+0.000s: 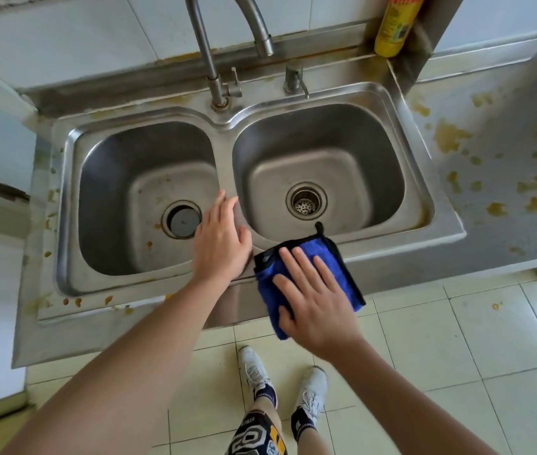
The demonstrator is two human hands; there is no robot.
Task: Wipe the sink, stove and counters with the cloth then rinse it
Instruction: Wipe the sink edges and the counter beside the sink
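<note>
While the stained counter [477,149] runs off to the right, the double sink [227,126] is met at its front rim; the blue cloth [336,257] is draped over that rim below the right basin, half hanging off the edge; it is judged soft, light and limp, best held flat under the palm. The right hand [313,300] is pressed on it with fingers spread; the left hand [221,238] is rested on the divider, fingers straight and together; open room lies rightward.
</note>
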